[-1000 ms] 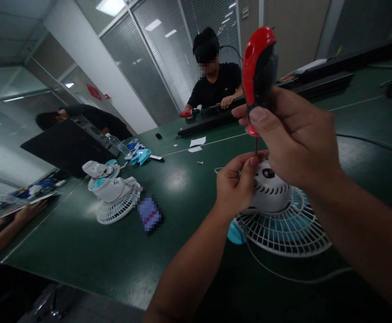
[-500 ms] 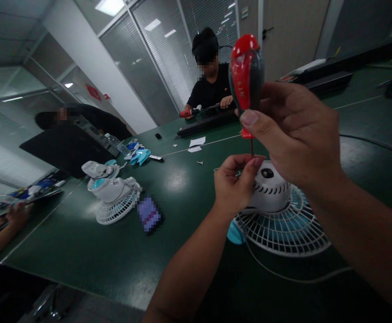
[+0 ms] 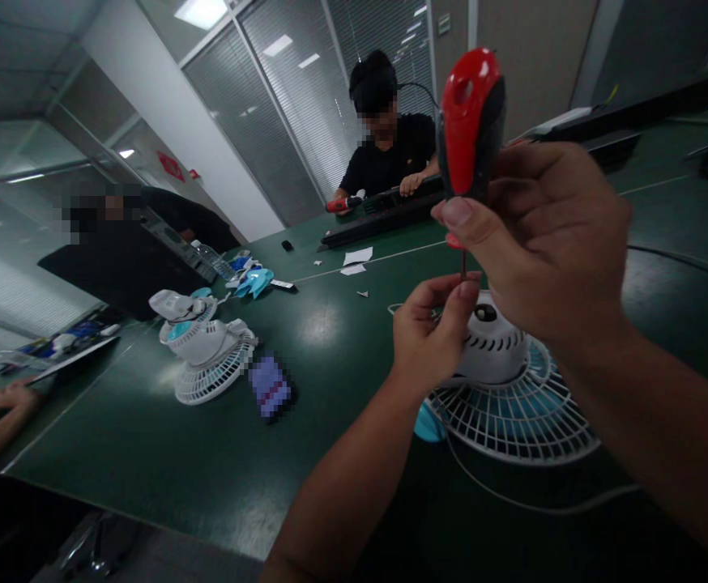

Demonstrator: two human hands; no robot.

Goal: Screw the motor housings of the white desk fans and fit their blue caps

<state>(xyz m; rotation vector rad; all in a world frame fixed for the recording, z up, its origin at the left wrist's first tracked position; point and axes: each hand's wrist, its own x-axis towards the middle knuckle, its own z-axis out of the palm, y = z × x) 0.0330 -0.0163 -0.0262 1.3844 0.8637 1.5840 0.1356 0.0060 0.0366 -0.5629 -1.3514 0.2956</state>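
My right hand [image 3: 548, 235] is closed round the red and black handle of a screwdriver [image 3: 469, 121], held upright with its shaft pointing down. At the shaft's lower end, the thumb and fingers of my left hand [image 3: 432, 328] pinch together; the tip is hidden between them. Just below and behind both hands, a white fan [image 3: 493, 348] lies face down on its round grille, its vented motor housing upward with a dark opening on top. Blue blades show through the grille. A light blue piece [image 3: 429, 423] lies at the fan's left edge.
A second white fan [image 3: 208, 348] lies on the green table [image 3: 330, 453] at left, beside a blurred purple object [image 3: 270, 387]. Blue parts [image 3: 254, 282] and paper scraps [image 3: 357, 257] lie farther back. A co-worker [image 3: 390, 146] across the table holds a red tool. A cable trails at right.
Both hands have shifted slightly right with the screwdriver. Its handle has turned, so a hole in the red end now shows. The fans have stayed in place.
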